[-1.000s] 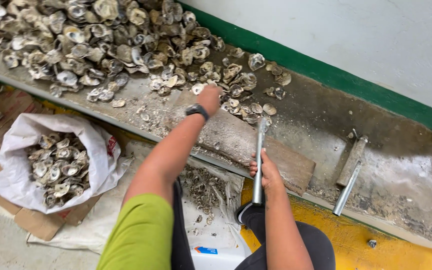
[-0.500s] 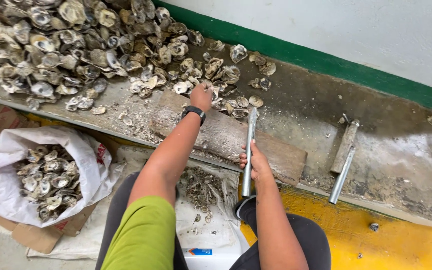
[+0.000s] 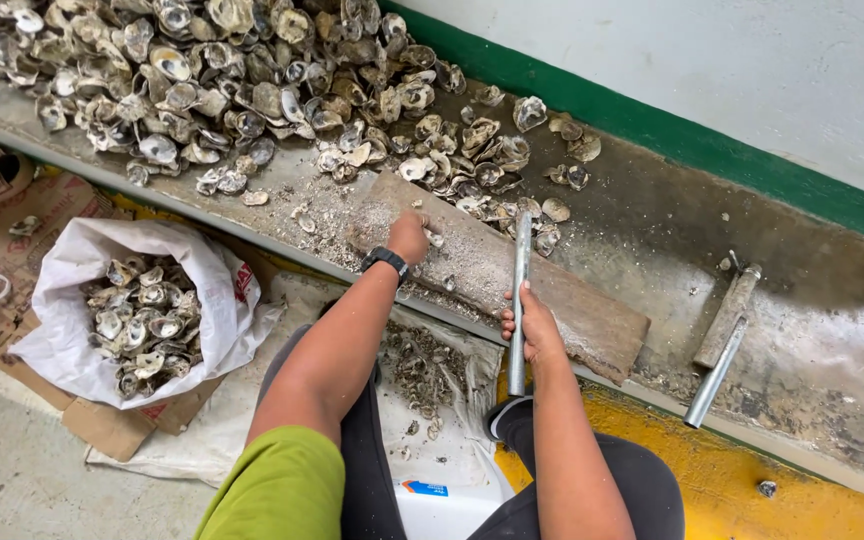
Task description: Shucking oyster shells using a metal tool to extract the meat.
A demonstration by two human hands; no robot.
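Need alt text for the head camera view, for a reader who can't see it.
A seated person's right hand grips a metal rod upright over a worn wooden board, while the left hand, wearing a black wristwatch, rests closed on the board. An oyster shell pile covers the concrete ledge; a white sack holds more.

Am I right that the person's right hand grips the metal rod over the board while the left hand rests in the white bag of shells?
Not quite. The right hand does grip the metal rod over the board, but the left hand rests on the board near the pile of shells, not in the white bag, which lies apart on the floor. The head view shows it.
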